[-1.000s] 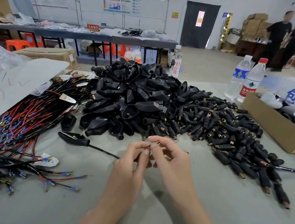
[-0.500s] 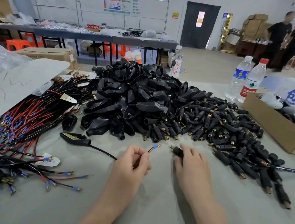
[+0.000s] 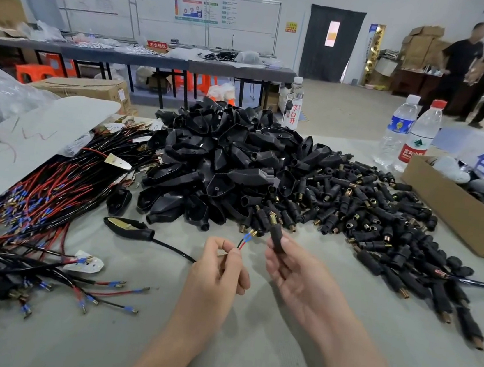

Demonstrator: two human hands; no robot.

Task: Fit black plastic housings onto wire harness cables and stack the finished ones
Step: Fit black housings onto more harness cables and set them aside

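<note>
Near the front of the tabletop, left hand pinches a cable just under its red and black wire ends. Right hand grips a small black plug upright, just beside those ends. The cable runs left to a housing lying flat. Behind sit the housing pile and, right of it, the plug pile; the wire bundle is at left.

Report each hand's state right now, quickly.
Left hand: closed, fingers pinching the cable near its red and black wire ends.
Right hand: closed, holding a black connector.
</note>
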